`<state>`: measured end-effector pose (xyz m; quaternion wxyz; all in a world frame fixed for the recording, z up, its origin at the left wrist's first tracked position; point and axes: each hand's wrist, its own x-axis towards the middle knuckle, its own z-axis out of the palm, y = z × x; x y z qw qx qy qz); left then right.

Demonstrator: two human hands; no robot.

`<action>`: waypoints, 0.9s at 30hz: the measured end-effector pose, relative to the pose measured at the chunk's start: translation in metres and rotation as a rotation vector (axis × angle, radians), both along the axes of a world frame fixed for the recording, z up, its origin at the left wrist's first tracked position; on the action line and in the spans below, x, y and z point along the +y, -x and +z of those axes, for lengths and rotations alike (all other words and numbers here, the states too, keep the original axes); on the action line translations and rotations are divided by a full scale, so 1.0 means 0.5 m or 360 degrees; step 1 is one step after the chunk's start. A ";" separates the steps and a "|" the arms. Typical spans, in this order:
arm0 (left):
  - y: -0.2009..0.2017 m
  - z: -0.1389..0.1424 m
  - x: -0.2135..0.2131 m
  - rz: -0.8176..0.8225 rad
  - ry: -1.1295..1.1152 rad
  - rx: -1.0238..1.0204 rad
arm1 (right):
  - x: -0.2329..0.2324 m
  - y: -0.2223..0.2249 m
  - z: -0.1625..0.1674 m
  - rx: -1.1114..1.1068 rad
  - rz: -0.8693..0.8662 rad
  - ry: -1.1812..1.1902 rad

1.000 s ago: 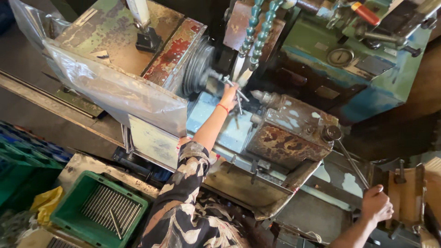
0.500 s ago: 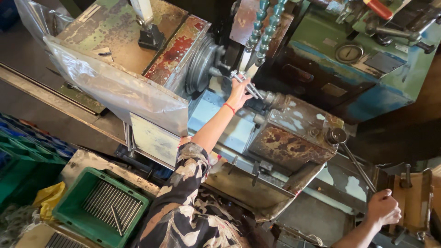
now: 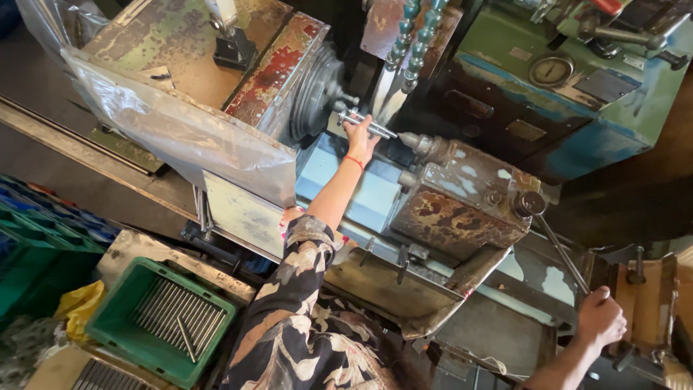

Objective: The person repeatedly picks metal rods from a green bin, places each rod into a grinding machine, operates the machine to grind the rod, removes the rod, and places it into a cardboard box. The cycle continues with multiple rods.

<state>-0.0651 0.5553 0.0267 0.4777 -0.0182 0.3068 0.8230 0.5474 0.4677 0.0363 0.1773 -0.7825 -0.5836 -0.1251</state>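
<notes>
My left hand [image 3: 361, 137] reaches up to the lathe and grips a thin metal rod [image 3: 375, 127] lying between the round chuck [image 3: 317, 90] and the pointed tailstock centre [image 3: 415, 142]. A red thread circles that wrist. My right hand [image 3: 600, 318] is at the lower right, closed around the end of a long metal lever [image 3: 559, 249] that runs up to a knob on the rusty tailstock [image 3: 462, 209].
A green crate [image 3: 115, 310] of metal rods stands at the lower left, beside blue and green crates. A clear plastic sheet [image 3: 180, 130] hangs over the headstock. A green-blue machine [image 3: 577, 94] with a dial stands behind. A chip tray [image 3: 390, 289] sits below the bed.
My left hand has stayed at the rod by the chuck. My right hand stays on the lever. The view has shifted slightly.
</notes>
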 end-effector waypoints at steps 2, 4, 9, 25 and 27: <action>-0.004 0.000 -0.001 0.0019 -0.0055 -0.0036 | -0.022 0.006 -0.005 0.0185 -0.0084 0.0270; -0.006 0.001 -0.003 0.0011 -0.0147 -0.0094 | -0.036 0.012 -0.011 0.0081 0.0020 0.0103; 0.000 0.011 -0.012 0.0095 -0.0175 -0.0353 | -0.059 0.001 -0.009 0.0124 0.0132 0.0004; -0.010 0.075 0.007 0.0431 -0.0085 -0.0180 | -0.280 0.075 -0.171 0.0882 -0.0476 -0.0466; -0.026 0.104 -0.004 0.0412 -0.0231 0.0045 | -0.393 0.149 -0.265 0.2260 -0.0209 -0.0997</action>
